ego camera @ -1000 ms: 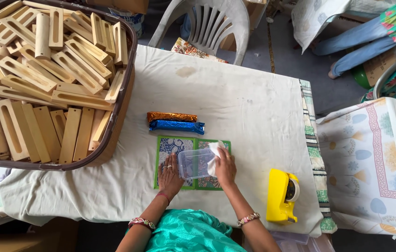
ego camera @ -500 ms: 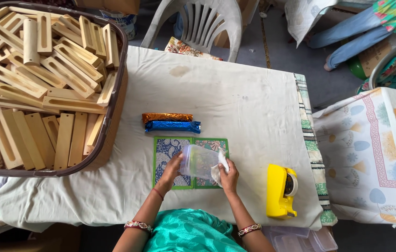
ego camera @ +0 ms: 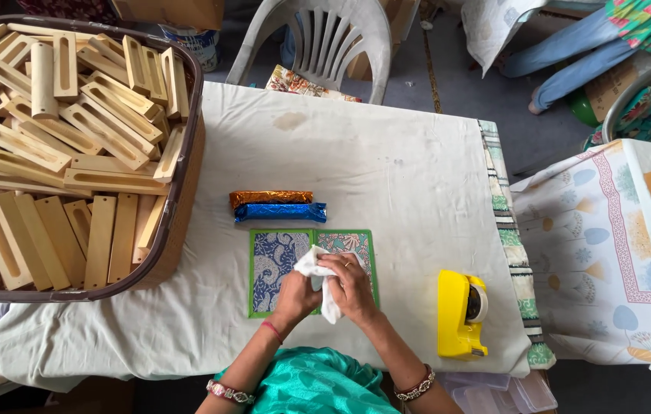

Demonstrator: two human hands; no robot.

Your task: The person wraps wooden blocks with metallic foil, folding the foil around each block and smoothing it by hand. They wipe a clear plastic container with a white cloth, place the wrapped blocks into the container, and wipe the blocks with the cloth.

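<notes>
both hands bunching clear plastic bag, over green-edged patterned card

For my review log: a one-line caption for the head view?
Both hands, left hand and right hand, hold a crumpled white piece over a green-bordered patterned sheet.

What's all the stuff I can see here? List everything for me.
Basket: one, dark brown, table's left end.
Wooden blocks: many, pale, slotted, filling the basket.
Foil rolls: two, orange and blue, table centre.
Patterned card: one, blue and green, under the hands.
Clear bag: one, whitish, held in both hands.
Tape dispenser: one, yellow, right of the card.
Chair: one, grey plastic, behind the table.
Left hand, right hand: gripping the bag.
</notes>
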